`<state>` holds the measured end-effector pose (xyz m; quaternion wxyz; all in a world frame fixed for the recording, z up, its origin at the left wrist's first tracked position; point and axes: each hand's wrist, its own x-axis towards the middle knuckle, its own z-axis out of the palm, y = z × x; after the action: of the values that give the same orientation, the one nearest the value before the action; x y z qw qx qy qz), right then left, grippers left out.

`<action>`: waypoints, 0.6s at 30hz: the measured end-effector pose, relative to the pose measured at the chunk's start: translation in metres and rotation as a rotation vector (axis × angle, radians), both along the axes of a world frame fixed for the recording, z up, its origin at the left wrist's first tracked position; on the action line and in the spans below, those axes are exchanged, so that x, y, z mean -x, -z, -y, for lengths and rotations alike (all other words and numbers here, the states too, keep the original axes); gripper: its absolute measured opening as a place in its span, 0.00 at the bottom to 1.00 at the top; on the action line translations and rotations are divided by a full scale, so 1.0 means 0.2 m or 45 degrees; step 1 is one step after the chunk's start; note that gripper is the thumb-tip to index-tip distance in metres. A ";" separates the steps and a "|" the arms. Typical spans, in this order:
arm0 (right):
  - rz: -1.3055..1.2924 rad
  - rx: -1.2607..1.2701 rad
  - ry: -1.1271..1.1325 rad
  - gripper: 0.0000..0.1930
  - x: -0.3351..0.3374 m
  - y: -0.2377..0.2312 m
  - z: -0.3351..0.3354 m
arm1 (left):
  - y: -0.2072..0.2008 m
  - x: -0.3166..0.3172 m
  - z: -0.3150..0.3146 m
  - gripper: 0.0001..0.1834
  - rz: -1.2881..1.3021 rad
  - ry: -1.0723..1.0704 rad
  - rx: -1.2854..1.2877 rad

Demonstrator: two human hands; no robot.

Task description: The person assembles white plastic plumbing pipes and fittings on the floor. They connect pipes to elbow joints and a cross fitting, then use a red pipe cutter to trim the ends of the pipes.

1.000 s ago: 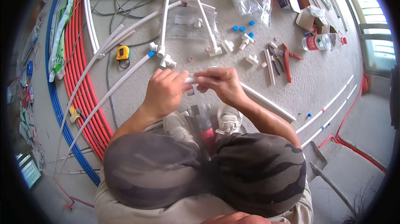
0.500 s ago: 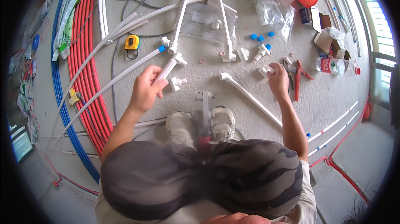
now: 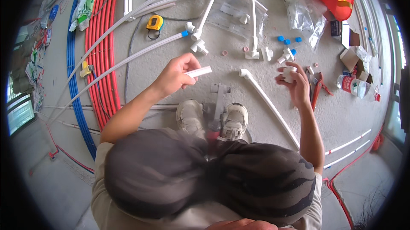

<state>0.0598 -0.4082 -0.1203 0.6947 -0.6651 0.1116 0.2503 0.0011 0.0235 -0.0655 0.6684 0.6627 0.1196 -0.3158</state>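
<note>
My left hand is closed around a short white plastic pipe, which points to the right. Between the curled fingers of my right hand is a small white pipe fitting, raised off the floor. A white tee fitting is at the near end of a long pipe beyond my left hand. Between the hands lies a white pipe with an elbow on its far end. A grey tool with a red part stands between my shoes, partly blurred.
Red-handled pipe cutters and a plastic bottle lie right of my right hand. Blue caps and fittings are scattered beyond it. A yellow tape measure is at the far left, near red pipes and blue pipes.
My left hand has drawn the short pipe away from the tee fitting and turned it to the right. My right hand has lifted the white fitting. The view has shifted.
</note>
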 end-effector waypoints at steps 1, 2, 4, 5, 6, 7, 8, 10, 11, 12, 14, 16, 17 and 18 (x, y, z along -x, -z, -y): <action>-0.108 -0.267 0.033 0.21 0.01 -0.06 -0.07 | 0.02 -0.01 0.03 0.12 0.032 0.052 0.036; -0.168 -0.289 -0.059 0.22 0.03 -0.08 -0.11 | 0.05 0.00 0.04 0.11 0.060 0.101 0.067; -0.316 -0.296 -0.169 0.22 0.10 -0.04 -0.21 | 0.09 0.01 0.03 0.09 0.068 0.116 0.136; -0.372 -0.230 -0.218 0.20 0.14 -0.02 -0.26 | 0.13 0.03 0.01 0.09 0.071 0.074 0.137; -0.447 -0.297 -0.198 0.19 0.19 0.00 -0.33 | 0.17 0.05 -0.03 0.08 0.071 0.036 0.128; -0.530 -0.349 -0.181 0.19 0.24 0.01 -0.38 | 0.21 0.07 -0.08 0.08 0.067 -0.010 0.135; -0.507 -0.324 -0.205 0.18 0.29 0.07 -0.41 | 0.24 0.08 -0.12 0.08 0.010 -0.028 0.166; -0.508 -0.320 -0.270 0.21 0.36 0.16 -0.46 | 0.29 0.13 -0.19 0.08 -0.147 -0.077 0.213; -0.517 -0.314 -0.288 0.21 0.38 0.19 -0.47 | 0.32 0.16 -0.19 0.09 -0.181 -0.102 0.246; -0.519 -0.300 -0.299 0.22 0.40 0.20 -0.49 | 0.35 0.19 -0.17 0.09 -0.210 -0.121 0.288; -0.555 -0.303 -0.303 0.23 0.43 0.20 -0.54 | 0.40 0.23 -0.14 0.10 -0.243 -0.142 0.295; -0.603 -0.327 -0.276 0.22 0.43 0.22 -0.55 | 0.46 0.24 -0.13 0.10 -0.255 -0.144 0.288; -0.626 -0.336 -0.259 0.21 0.43 0.23 -0.55 | 0.48 0.24 -0.12 0.10 -0.260 -0.143 0.286; -0.637 -0.347 -0.265 0.20 0.42 0.24 -0.56 | 0.48 0.23 -0.11 0.10 -0.273 -0.158 0.269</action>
<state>-0.0243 -0.2964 -0.1685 0.6991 -0.4912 0.1758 0.4889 -0.0457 0.0461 -0.1623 0.7362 0.5424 0.1970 -0.3535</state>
